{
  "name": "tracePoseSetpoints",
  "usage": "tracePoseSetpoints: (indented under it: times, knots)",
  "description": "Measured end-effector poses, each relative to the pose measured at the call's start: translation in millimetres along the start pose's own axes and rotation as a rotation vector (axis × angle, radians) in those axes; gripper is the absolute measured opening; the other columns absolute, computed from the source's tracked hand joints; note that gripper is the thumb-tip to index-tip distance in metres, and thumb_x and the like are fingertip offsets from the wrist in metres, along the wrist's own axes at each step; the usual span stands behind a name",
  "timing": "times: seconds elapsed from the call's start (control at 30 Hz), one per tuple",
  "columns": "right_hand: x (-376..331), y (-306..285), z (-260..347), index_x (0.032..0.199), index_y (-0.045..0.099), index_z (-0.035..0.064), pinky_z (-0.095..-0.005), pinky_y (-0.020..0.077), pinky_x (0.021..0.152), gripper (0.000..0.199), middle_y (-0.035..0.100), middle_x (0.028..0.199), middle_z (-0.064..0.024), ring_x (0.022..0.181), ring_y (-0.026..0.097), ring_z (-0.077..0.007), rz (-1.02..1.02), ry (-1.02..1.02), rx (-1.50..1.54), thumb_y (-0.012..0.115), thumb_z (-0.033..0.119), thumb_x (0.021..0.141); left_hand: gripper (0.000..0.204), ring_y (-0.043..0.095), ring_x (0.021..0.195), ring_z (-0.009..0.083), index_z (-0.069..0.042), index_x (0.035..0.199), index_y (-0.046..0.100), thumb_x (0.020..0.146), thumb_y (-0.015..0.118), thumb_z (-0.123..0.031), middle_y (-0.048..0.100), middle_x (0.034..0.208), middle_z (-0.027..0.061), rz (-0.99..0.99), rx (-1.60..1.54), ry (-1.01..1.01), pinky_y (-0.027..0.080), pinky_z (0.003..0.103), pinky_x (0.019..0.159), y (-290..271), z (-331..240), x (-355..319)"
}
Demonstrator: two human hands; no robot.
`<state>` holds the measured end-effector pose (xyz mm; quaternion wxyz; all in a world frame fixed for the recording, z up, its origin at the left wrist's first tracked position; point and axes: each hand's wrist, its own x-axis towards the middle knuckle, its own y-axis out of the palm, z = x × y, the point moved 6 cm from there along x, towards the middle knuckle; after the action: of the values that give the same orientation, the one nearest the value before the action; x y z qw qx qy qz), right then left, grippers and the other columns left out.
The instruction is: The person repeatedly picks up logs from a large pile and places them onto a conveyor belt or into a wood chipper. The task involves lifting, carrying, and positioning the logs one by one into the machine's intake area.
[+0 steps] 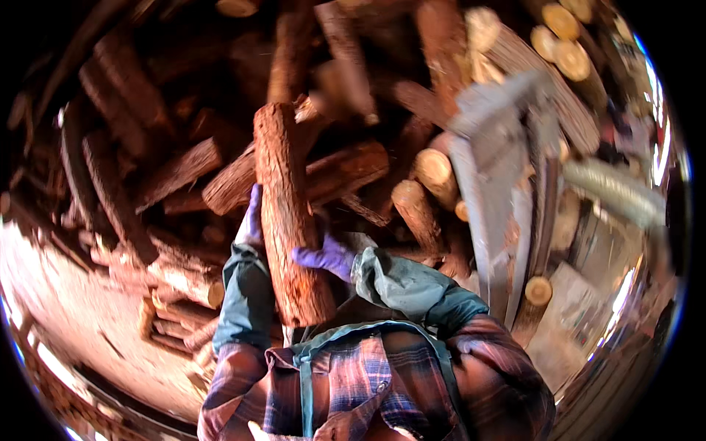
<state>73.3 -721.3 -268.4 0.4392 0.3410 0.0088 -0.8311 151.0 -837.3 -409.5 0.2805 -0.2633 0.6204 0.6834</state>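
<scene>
A thick log (285,220) with rough reddish-brown bark stands lengthwise before my chest, held between both hands. My left hand (252,217), in a purple glove, presses along its left side, with most of the fingers hidden behind the bark. On the other side my right hand (325,256), gloved alike, grips the log lower down, its thumb lying across the bark. The log's near end is close to my apron (368,327). Its far end overlaps the heap, where another upright log (289,59) shows just beyond.
Loose logs (346,173) lie crisscross ahead. A grey metal frame (496,169) rises at the right, with cut log ends (435,170) beside it. More logs are piled at the far right, near a pale tube-like thing (614,192). Shorter pieces (180,283) lie at the left by pale ground (81,294).
</scene>
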Motion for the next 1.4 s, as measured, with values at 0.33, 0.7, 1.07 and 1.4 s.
tracePoseSetpoints:
  times: [0.33,0.7,1.07,1.4]
  knots:
    - [-123,-68,96,0.150,0.019,0.0045,-0.0285,0.0505,0.073,0.091,0.068,0.101,-0.0071,0.087,0.061,-0.0132,0.199,-0.289,0.646,0.078,0.019,0.082,0.044,0.055,0.096,0.0197,-0.007,0.122,0.055,0.094,0.054,-0.040,0.056,0.114,0.0087,0.114,0.581,0.575,0.041,0.035,0.089,185,122,-118]
    - [-473,-352,184,0.147,0.033,0.0049,-0.0360,0.0360,0.102,0.084,0.055,0.127,-0.0158,0.121,0.046,-0.0217,-0.189,-0.210,-0.374,0.079,0.026,0.080,0.034,0.059,0.102,0.0145,0.004,0.129,0.050,0.097,0.044,-0.008,0.063,0.110,0.0094,0.810,1.049,0.082,0.046,0.028,0.097,349,434,-128]
    - [-534,-400,115,0.131,0.055,0.0004,-0.0370,0.0360,0.110,0.045,0.055,0.134,-0.0134,0.127,0.050,-0.0242,-0.879,-0.465,-0.784,0.060,0.026,0.095,0.051,0.057,0.115,0.0221,-0.005,0.132,0.055,0.090,0.066,-0.033,0.062,0.127,0.0110,0.456,1.704,-0.088,0.043,0.034,0.102,152,388,-124]
    - [-182,-109,51,0.125,0.058,-0.0005,-0.0312,0.0471,0.096,0.030,0.066,0.112,-0.0097,0.107,0.061,-0.0172,-0.130,-0.240,-0.307,0.056,0.007,0.096,0.034,0.059,0.079,0.0088,-0.008,0.115,0.063,0.093,0.065,-0.033,0.064,0.090,0.0001,-0.514,0.884,0.816,0.050,0.027,0.069,-112,42,-66]
